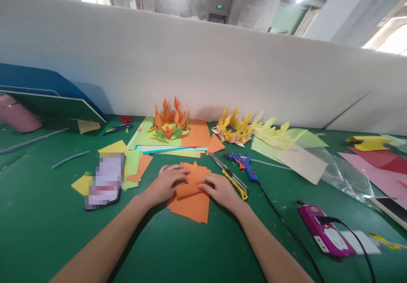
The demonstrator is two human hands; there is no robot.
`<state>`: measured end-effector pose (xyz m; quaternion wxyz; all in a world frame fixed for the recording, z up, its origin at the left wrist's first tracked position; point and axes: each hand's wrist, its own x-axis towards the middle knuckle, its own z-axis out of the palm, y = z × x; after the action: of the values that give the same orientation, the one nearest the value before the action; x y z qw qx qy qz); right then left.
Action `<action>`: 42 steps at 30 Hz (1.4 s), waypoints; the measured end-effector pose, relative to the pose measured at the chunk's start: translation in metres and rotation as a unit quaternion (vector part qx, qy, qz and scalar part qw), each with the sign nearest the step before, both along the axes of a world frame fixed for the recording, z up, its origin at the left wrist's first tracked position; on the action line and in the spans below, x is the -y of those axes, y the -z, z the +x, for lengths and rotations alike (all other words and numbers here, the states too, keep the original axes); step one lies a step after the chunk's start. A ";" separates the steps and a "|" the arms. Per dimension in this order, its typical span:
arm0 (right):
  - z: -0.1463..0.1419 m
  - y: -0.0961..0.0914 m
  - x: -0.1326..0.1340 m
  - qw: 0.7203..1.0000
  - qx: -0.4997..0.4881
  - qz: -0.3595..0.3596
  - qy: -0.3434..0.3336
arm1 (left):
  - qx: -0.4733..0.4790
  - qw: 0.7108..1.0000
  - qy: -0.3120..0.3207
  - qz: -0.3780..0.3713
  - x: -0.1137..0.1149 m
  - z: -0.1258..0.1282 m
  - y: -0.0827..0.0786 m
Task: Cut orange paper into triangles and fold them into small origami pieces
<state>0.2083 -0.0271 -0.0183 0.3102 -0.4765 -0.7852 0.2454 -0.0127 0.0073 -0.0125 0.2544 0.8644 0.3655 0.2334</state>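
Observation:
In front of me lies a loose stack of orange paper sheets [190,213], their edges not lined up. On top is an orange paper sheet [190,190] whose near edge is curled over. My left hand [170,184] grips its left side with bent fingers. At the right side, my right hand [219,190] holds the folded edge between thumb and fingers. Close to the right hand are a yellow utility knife [233,180] with its blade out and a blue hot glue gun [243,163].
Behind stand an orange paper crown [171,122] and a yellow paper crown [233,128]. A phone [106,181] rests on paper scraps at the left. A purple power strip [324,230] with a black cord lies at the right. A white partition [203,71] closes off the green table's back.

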 end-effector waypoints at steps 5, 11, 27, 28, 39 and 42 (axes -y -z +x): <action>-0.005 0.006 -0.005 0.998 -0.028 0.003 0.061 | 0.002 0.999 0.022 0.036 -0.007 -0.003 0.002; -0.009 0.006 -0.007 0.996 -0.012 0.007 0.090 | 0.053 0.998 -0.030 -0.029 -0.009 -0.002 -0.001; -0.017 0.008 -0.011 0.987 0.058 0.004 0.150 | -0.105 0.994 0.040 0.014 0.000 0.001 -0.011; -0.017 0.007 -0.010 0.987 0.058 0.003 0.152 | -0.111 0.993 0.041 0.016 0.000 0.001 -0.010; -0.019 0.007 -0.011 0.985 0.054 -0.003 0.162 | -0.118 0.991 0.039 0.040 -0.003 0.001 -0.006; -0.019 0.007 -0.011 0.986 0.046 -0.013 0.162 | -0.114 0.992 0.042 0.046 -0.003 0.001 -0.005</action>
<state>0.1898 -0.0162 -0.0250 0.3031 -0.6125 -0.7075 0.1800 -0.0119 0.0103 -0.0075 0.1812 0.9107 0.3442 0.1391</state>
